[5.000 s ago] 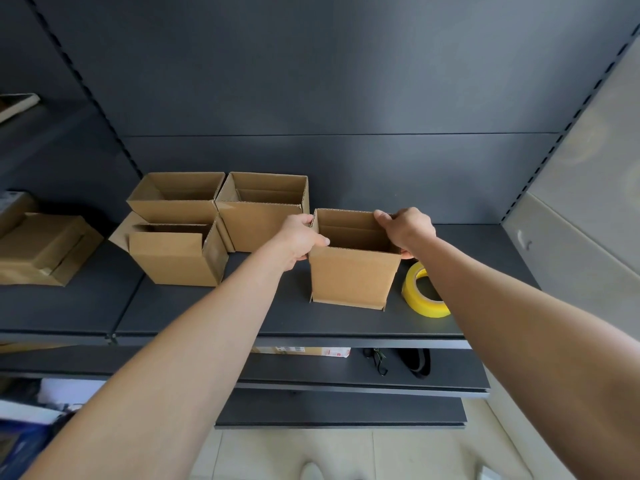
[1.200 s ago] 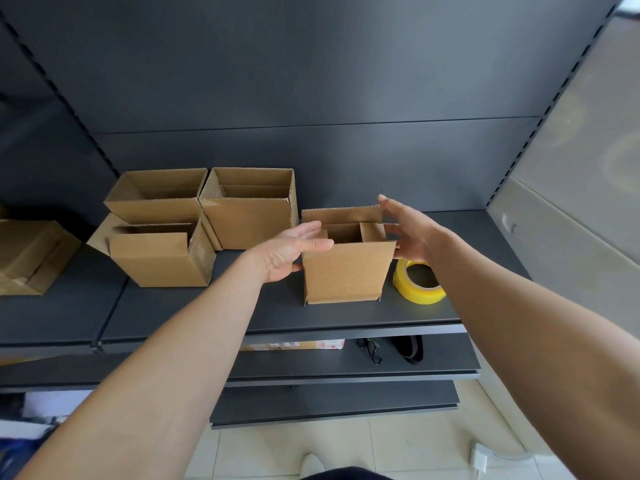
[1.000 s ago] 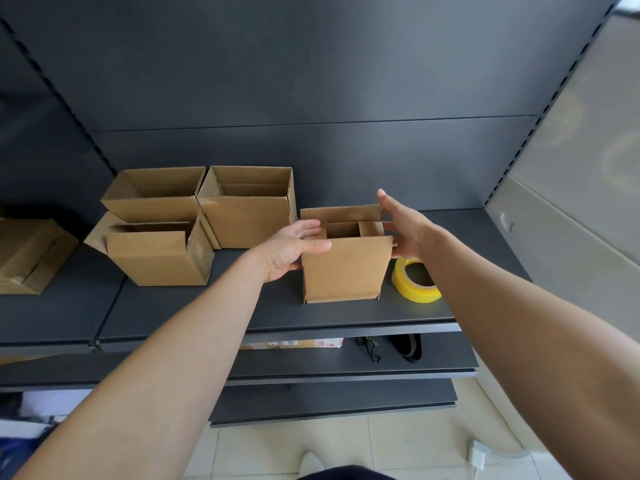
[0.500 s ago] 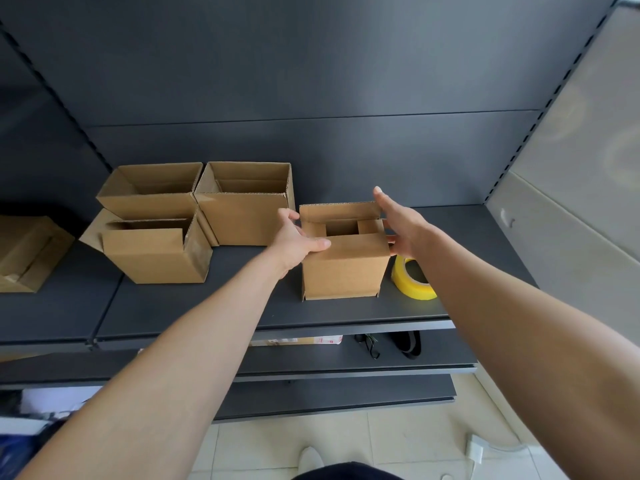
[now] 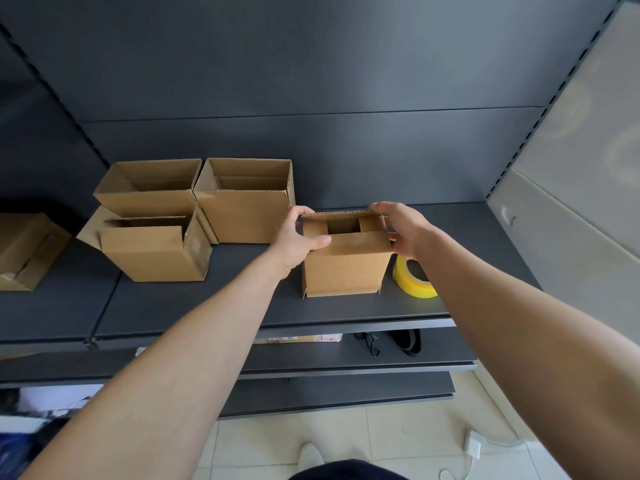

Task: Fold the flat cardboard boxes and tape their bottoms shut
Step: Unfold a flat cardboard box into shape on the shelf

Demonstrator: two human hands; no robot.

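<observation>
Small brown cardboard box (image 5: pixel 344 268), centre frame, clasped by L-hand grip (image 5: pixel 296 237) + R-hand grip (image 5: pixel 405 226); flaps could be sprung open if released pre-taping.

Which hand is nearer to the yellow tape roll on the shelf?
Right. The right hand grips the box at its right, just above the tape roll; the left hand grips its left side.
</observation>
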